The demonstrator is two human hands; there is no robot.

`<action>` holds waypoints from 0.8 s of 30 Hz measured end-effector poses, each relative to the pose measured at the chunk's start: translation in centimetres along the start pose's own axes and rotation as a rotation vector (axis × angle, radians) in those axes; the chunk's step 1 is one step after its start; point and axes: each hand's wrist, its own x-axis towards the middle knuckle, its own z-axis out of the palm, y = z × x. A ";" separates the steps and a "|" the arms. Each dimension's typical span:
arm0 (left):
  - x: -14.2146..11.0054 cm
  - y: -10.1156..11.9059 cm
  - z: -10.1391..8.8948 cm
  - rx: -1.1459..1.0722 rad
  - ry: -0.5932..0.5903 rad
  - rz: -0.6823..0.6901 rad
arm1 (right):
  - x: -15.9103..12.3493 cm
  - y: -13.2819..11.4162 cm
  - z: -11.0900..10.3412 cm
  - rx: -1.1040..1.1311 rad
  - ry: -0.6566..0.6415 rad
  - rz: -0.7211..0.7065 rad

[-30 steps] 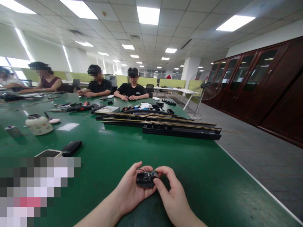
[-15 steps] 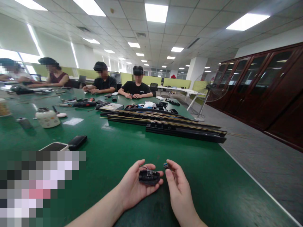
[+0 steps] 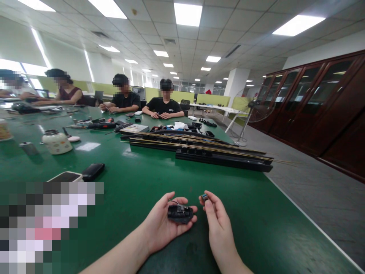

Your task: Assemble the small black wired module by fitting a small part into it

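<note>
In my upturned left hand point(image 3: 165, 220) lies an open black plastic housing point(image 3: 180, 214), its inner parts and a thin wire showing along the top. The fingers curl round its far side. To the right, my right hand point(image 3: 218, 222) pinches a small metal-cased connector point(image 3: 204, 197) with a blue inside, like a USB plug, between thumb and fingertips. A short gap separates the connector from the housing. Both hands are above the green table point(image 3: 137, 190).
Long black rails point(image 3: 222, 160) with thin brass-coloured rods lie across the table ahead. At the left are a black case point(image 3: 93, 172), a phone point(image 3: 65, 177) and a patterned jar point(image 3: 57, 142). Several people sit across the table; a fan point(image 3: 251, 104) stands at the right.
My right hand has shifted slightly right, away from the housing, and the connector has turned in its fingers. My left hand holds the housing almost still.
</note>
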 end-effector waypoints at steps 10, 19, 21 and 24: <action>0.0 -0.1 0.0 0.010 0.017 0.005 | -0.5 0.6 0.2 -0.053 -0.061 -0.095; -0.1 -0.1 0.5 0.003 0.007 0.037 | -1.4 -1.0 -0.2 -0.340 -0.275 -0.477; -0.1 -0.1 0.4 0.007 -0.006 0.038 | -1.4 -1.3 -0.2 -0.377 -0.309 -0.547; -0.1 -0.2 0.4 0.010 -0.020 0.045 | -1.5 -1.3 -0.1 -0.435 -0.325 -0.591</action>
